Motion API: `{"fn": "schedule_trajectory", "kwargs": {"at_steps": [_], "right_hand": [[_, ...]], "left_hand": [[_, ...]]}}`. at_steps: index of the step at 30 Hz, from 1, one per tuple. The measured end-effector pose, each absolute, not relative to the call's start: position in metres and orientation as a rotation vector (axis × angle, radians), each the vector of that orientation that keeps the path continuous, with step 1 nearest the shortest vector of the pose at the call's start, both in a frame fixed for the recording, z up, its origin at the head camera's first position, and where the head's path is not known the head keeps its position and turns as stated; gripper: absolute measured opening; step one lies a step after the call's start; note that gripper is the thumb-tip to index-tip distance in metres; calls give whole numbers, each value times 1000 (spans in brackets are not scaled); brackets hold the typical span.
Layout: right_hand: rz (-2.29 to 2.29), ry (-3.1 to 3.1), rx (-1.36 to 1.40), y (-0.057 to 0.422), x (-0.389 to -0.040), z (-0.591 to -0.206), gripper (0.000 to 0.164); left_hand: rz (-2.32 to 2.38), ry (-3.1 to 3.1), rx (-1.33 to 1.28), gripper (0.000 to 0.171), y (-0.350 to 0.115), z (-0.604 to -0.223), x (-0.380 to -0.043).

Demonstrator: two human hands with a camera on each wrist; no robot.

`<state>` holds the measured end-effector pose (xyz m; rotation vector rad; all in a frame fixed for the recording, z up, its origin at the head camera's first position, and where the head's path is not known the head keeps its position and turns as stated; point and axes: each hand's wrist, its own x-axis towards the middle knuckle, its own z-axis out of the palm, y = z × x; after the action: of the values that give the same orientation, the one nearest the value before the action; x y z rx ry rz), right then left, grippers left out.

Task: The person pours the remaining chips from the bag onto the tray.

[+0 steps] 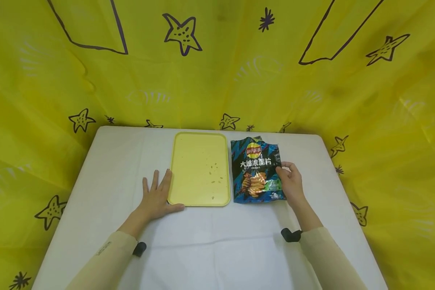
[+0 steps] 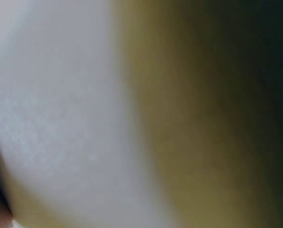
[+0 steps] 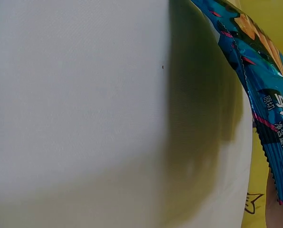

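My left hand [image 1: 155, 200] has its fingers spread at the lower left corner of a yellow tray [image 1: 193, 161], the thumb lying along the front edge. Small crumbs are scattered over the tray's right half. To the right of the tray, my right hand [image 1: 291, 181] pinches the right edge of a blue and black potato chip bag [image 1: 257, 173], its front facing up with a picture of chips. The right wrist view shows the lower seam of the chip bag [image 3: 269, 114] raised over the white surface. Only blurred white and yellow areas fill most of the left wrist view.
The tray and bag are at a white-covered table [image 1: 214, 249]. A yellow curtain [image 1: 217, 72] with dark star drawings hangs behind it and at both sides. In the right wrist view a tiny dark crumb [image 3: 163, 67] lies on the white cover.
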<state>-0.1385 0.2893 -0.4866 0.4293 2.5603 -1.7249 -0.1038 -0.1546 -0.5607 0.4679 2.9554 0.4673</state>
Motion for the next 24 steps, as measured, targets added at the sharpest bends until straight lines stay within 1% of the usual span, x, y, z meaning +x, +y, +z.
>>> {"fn": "schedule_trajectory", "kwargs": {"at_steps": [8, 16, 24], "right_hand": [[-1723, 2615, 283, 284, -142, -476, 43], [-1684, 2641, 230, 276, -145, -466, 43], [-1731, 2622, 118, 261, -140, -441, 34]], "left_hand": [[468, 2958, 471, 123, -154, -559, -104], [457, 2957, 462, 123, -153, -559, -105], [460, 2971, 466, 123, -155, -561, -103]]}}
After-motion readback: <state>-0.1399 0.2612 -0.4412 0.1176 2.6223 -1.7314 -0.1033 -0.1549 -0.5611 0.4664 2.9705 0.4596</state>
